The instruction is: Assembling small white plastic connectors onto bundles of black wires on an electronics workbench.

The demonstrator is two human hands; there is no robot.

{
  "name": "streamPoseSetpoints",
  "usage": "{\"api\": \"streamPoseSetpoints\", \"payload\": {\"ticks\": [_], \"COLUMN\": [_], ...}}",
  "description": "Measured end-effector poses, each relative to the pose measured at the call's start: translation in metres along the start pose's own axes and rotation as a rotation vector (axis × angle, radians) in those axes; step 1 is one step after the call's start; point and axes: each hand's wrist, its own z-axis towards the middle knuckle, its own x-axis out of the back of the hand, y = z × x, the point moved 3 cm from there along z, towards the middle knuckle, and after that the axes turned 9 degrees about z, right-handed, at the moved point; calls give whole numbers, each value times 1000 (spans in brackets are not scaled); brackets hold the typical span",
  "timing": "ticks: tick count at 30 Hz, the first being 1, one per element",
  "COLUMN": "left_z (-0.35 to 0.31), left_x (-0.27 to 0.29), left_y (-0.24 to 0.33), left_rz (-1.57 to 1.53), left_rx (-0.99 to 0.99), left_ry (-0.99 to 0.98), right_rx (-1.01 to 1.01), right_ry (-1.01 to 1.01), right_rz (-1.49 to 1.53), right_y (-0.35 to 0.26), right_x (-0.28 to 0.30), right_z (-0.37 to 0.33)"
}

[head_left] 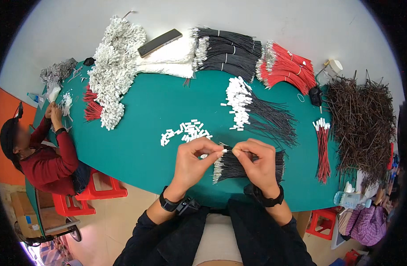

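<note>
Left hand: thumb and index finger pinched on one white connector. Right hand: thumb and index finger pinched together on one black wire, mostly hidden by the fingers. The fingertips of both hands are near each other, and the connector lies between them, above the black bundle.

Markings: the carton at lower left bears a blue mark, too small to read. Any print on the clear bottle at the right edge is likewise too small to read.

Quantities on the green table:
- Loose connectors: one scattered group beyond the left hand; pieces overlap, exact count not possible.
- Black wires with white connectors: one fanned group.
- Red wires with white connectors: one narrow group, right side.
- Black stack: one, several tied bundles.
- Red stack: one, several tied bundles, right of the black stack.
- Black case: one, on white bags.
- White heap: one, left of the bags.
- Brown heap: one, far right.

Wristbands: one per wrist. Co-worker: one, seated at left. Red stools: two at left, one at right.
</note>
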Motion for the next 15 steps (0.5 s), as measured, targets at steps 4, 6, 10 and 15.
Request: {"api": "streamPoseSetpoints", "payload": {"ticks": [4, 6, 10, 15], "left_z": [-1, -1, -1, -2], "left_x": [-1, -1, -1, 0], "left_y": [2, 2, 1, -4], "left_rz": [32, 9, -1, -27], "left_rx": [3, 1, 7, 14], "left_ry": [3, -8, -16, -44], "right_rx": [-1, -13, 13, 14], "right_ry": [-3, -24, -29, -74], "right_rz": [-19, 4, -13, -49], "right_y": [1, -1, -2, -4], "right_x": [-1, -1, -2, -1], "right_z": [0, -1, 0, 1]}}
